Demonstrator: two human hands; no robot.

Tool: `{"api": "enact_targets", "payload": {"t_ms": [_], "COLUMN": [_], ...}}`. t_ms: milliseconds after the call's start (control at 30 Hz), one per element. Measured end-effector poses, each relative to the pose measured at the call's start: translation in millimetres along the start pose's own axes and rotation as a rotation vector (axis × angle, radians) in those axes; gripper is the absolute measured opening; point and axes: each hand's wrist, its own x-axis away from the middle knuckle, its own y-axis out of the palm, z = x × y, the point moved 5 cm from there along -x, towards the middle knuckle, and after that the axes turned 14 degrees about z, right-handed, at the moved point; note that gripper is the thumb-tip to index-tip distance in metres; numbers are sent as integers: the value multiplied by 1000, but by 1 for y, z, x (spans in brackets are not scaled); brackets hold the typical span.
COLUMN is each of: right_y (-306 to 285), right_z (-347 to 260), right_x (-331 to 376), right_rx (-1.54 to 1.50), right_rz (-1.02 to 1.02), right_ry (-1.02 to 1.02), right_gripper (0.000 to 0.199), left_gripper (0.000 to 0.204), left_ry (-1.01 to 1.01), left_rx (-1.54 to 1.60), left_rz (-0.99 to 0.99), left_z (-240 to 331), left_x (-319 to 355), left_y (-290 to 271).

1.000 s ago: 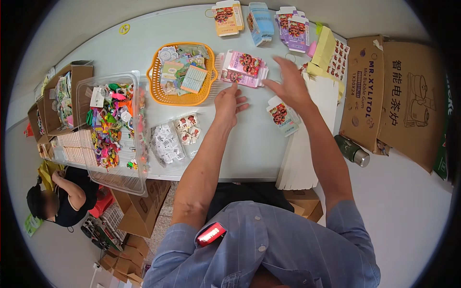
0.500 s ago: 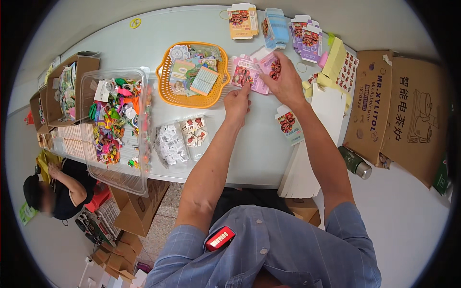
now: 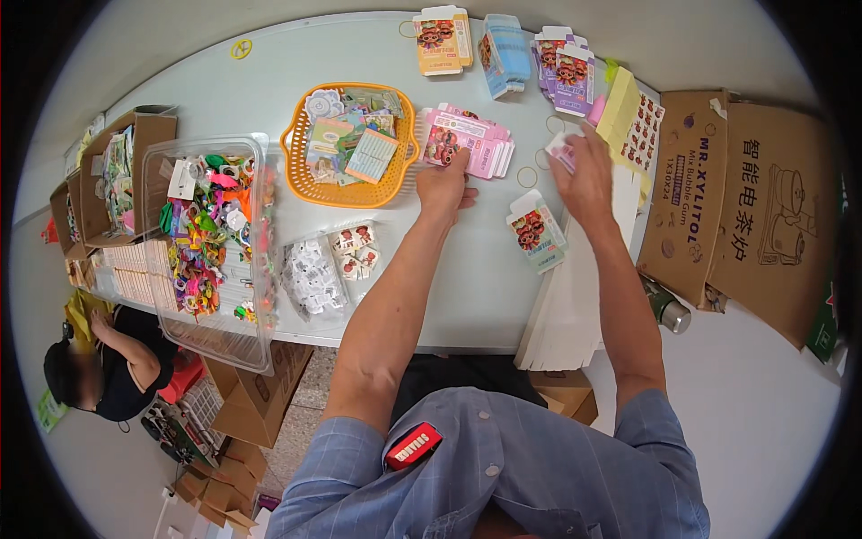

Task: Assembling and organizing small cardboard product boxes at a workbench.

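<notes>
A fanned stack of flat pink cartons [image 3: 480, 154] lies on the table just right of the orange basket. My left hand [image 3: 444, 190] grips its near edge, thumb on top and the other fingers curled. Farther right, my right hand [image 3: 585, 184] is closed round a pink and white carton [image 3: 562, 150], mostly covered by the fingers. Between the hands lies a thin rubber band [image 3: 527, 177]. A pale green flat carton [image 3: 536, 232] rests nearer me, below the right hand.
An orange basket [image 3: 292, 171] holds printed packets. To its left stands a clear bin [image 3: 262, 337] of small colourful toys. Yellow [image 3: 444, 43], blue [image 3: 504, 56] and purple cartons [image 3: 573, 74] line the far edge. Large cardboard boxes [image 3: 687, 193] stand right; another person [image 3: 135, 355] is at left.
My right hand has moved right and nearer me, taking a pink carton away from the stack. My left hand stays at the stack, which now shows more fanned edges.
</notes>
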Motion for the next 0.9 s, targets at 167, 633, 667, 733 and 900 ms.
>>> {"api": "enact_targets", "payload": {"t_ms": [167, 633, 667, 733, 900], "right_y": [70, 121, 120, 114, 108], "right_z": [-61, -62, -62, -64, -55], "right_x": [-37, -11, -8, 0, 28], "right_rx": [-434, -169, -167, -392, -545], "right_rz": [-350, -651, -651, -675, -493], "right_ry": [148, 368, 367, 597, 634], "right_gripper": [56, 97, 97, 96, 90], "left_gripper": [34, 18, 20, 21, 46], "left_ry": [-13, 51, 87, 236, 515], "left_rx": [119, 63, 24, 64, -256], "left_rz": [6, 22, 69, 112, 121], "left_z": [-3, -26, -30, -32, -34], "left_x": [2, 0, -1, 1, 13], "left_y": [2, 4, 4, 5, 3]}}
